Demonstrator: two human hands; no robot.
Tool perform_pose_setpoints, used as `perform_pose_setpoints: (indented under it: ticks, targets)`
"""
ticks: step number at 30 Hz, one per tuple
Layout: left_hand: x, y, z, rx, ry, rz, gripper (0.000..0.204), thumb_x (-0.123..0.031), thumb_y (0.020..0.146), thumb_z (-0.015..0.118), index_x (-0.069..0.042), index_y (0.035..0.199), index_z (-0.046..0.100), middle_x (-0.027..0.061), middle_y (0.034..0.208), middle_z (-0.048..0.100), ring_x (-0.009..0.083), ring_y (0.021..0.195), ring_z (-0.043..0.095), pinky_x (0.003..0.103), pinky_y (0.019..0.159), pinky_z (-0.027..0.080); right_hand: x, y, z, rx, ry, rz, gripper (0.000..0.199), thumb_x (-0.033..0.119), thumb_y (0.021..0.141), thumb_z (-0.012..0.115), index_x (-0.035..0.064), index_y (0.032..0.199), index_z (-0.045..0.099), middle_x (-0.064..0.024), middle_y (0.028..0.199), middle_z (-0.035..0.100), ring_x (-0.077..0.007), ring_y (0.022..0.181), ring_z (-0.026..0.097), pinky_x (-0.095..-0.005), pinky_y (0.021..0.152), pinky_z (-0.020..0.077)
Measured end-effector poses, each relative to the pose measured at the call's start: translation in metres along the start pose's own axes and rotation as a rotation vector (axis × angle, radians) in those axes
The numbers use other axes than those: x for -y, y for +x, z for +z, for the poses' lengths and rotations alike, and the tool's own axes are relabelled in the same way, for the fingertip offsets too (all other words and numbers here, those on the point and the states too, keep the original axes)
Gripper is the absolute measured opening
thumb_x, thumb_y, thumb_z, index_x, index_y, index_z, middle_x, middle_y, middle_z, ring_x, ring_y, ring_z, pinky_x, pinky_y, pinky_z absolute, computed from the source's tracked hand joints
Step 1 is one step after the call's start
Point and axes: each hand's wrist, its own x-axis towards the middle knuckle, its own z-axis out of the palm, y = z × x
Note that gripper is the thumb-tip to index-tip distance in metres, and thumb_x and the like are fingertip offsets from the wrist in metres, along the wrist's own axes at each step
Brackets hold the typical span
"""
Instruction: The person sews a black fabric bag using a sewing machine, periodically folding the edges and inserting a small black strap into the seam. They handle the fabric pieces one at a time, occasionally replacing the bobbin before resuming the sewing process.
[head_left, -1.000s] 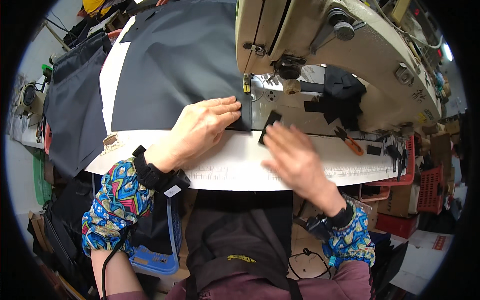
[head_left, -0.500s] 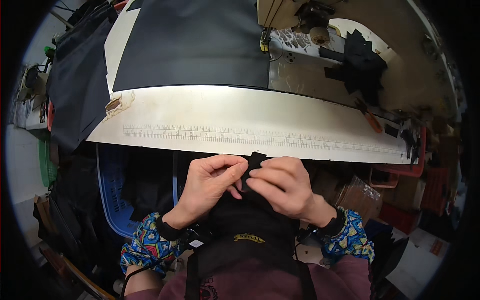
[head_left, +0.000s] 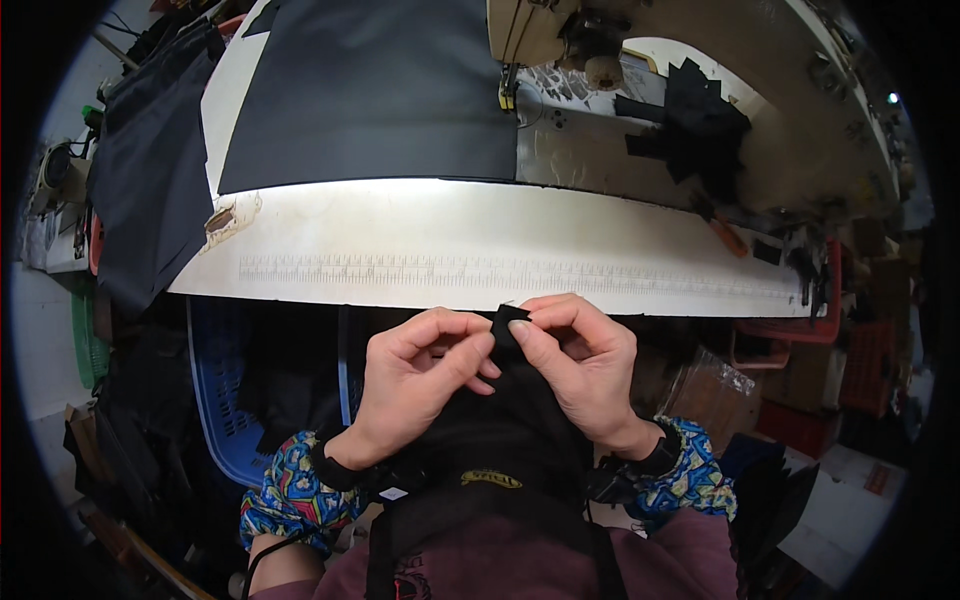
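Note:
A small black fabric piece (head_left: 508, 326) is held up between my two hands at the near edge of the table. My left hand (head_left: 425, 370) pinches its left side between thumb and fingers. On the other side, my right hand (head_left: 585, 365) grips it with the thumb lying flat over its face and the fingers behind. A short thread end sticks up from its top edge. Beyond the hands lies a large dark fabric panel (head_left: 370, 100), its right edge beside the needle area of the sewing machine (head_left: 540, 35).
A white table (head_left: 330, 225) with a printed ruler scale spans the front. Black scraps (head_left: 700, 125) and an orange-handled tool (head_left: 730, 238) lie at right. Dark cloth (head_left: 150, 180) hangs over the left edge. A blue basket (head_left: 215, 400) stands below, and a red bin (head_left: 800, 328) at right.
My right thumb has come up onto the front of the fabric piece, and the right fingers have shifted behind it. The view has moved slightly to the right.

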Motion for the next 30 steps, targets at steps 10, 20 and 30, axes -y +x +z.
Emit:
perform_pose_setpoints:
  ticks: [10, 20, 30]
  targets:
    - [-0.023, 0.015, -0.009, -0.047, 0.098, 0.069, 0.024, -0.001, 0.094, 0.068, 0.006, 0.116, 0.065, 0.0081, 0.097, 0.067, 0.0133, 0.086, 0.069, 0.025, 0.069, 0.062, 0.016, 0.045, 0.003, 0.096, -0.198, -0.245, 0.008, 0.002, 0.086, 0.074, -0.0030, 0.089, 0.069, -0.0118, 0.090, 0.072, -0.0163, 0.078, 0.070, -0.0277, 0.070, 0.0548]
    - [-0.011, 0.019, -0.013, -0.076, 0.047, 0.087, 0.019, -0.002, 0.095, 0.067, 0.006, 0.112, 0.066, 0.0099, 0.097, 0.069, 0.0131, 0.082, 0.069, 0.026, 0.069, 0.062, 0.011, 0.043, 0.005, 0.177, -0.248, -0.292, 0.007, -0.001, 0.087, 0.074, -0.0029, 0.091, 0.070, -0.0111, 0.098, 0.069, -0.0122, 0.085, 0.065, -0.0237, 0.073, 0.0524]
    - [-0.012, 0.018, -0.013, -0.063, 0.062, 0.109, 0.017, -0.003, 0.096, 0.066, 0.006, 0.109, 0.066, 0.0091, 0.096, 0.069, 0.0122, 0.081, 0.068, 0.025, 0.067, 0.062, 0.011, 0.040, 0.011, 0.097, -0.097, -0.111, 0.009, 0.004, 0.087, 0.075, -0.0026, 0.090, 0.070, -0.0117, 0.093, 0.072, -0.0134, 0.078, 0.069, -0.0261, 0.069, 0.0553]
